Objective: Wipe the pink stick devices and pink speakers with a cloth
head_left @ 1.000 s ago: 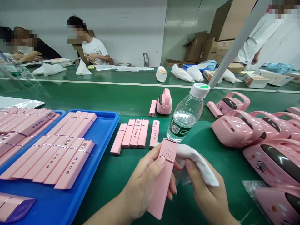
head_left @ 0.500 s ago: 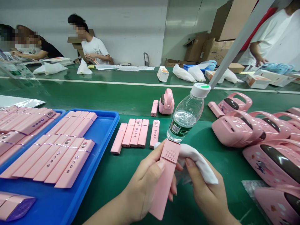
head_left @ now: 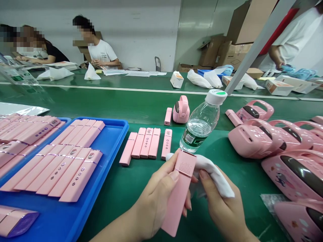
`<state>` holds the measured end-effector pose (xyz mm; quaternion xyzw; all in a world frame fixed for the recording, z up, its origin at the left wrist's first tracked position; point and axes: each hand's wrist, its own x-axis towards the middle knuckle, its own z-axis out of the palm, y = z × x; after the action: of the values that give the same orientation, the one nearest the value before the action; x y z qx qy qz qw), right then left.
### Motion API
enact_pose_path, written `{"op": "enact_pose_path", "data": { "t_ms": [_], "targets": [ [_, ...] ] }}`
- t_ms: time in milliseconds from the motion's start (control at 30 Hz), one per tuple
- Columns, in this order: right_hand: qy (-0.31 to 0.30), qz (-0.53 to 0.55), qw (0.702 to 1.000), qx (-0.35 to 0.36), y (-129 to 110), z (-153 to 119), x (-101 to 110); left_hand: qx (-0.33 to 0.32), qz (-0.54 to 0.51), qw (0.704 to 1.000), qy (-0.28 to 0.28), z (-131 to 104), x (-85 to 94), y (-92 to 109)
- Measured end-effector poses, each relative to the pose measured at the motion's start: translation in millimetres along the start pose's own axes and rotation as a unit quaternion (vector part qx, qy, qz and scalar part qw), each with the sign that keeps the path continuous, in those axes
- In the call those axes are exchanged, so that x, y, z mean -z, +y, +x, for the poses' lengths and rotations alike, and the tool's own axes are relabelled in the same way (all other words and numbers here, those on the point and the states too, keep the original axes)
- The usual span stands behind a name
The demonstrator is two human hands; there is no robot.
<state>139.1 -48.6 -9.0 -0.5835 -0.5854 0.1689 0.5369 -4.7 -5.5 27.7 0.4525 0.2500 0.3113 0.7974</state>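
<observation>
My left hand (head_left: 158, 195) is closed around a pink wireless microphone (head_left: 178, 198), a flat bar with a speaker grille of small holes near its upper end. In my right hand (head_left: 223, 205) a white cloth (head_left: 214, 174) is pinched between thumb and fingers; part of it passes behind the microphone. Just beyond my hands stands a clear water bottle (head_left: 200, 126) with a white cap. Several similar pink bars (head_left: 145, 143) lie side by side on the green table (head_left: 113, 208), left of the bottle.
At left, a blue tray (head_left: 111, 144) holds rows of pink bars. Pink speakers with handles (head_left: 252, 137) crowd the right side. A small pink speaker (head_left: 181, 110) sits on the green conveyor (head_left: 113, 101). A slanted grey post (head_left: 259, 47) rises at right; co-workers are across the line.
The small speaker and bar on the conveyor have shifted slightly right, as have items behind. My hands and the microphone have barely moved. The co-worker at far right has moved a hand.
</observation>
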Motion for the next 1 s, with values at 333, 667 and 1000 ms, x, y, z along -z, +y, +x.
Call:
{"op": "enact_pose_path", "data": {
  "t_ms": [333,667,1000],
  "targets": [
    [0.011,0.009,1.0,-0.002,1.4,-1.2,-0.5,-0.014,0.0,1.0,-0.012,-1.5,0.6,-1.4],
    [0.016,0.017,1.0,0.004,0.5,0.0,-2.0,-0.007,0.018,1.0,-0.008,-2.1,4.8,-5.7],
    [0.006,0.027,0.999,0.018,0.3,0.3,-1.6,-0.008,0.015,1.0,-0.005,-2.3,0.2,-0.3]
  ]
}}
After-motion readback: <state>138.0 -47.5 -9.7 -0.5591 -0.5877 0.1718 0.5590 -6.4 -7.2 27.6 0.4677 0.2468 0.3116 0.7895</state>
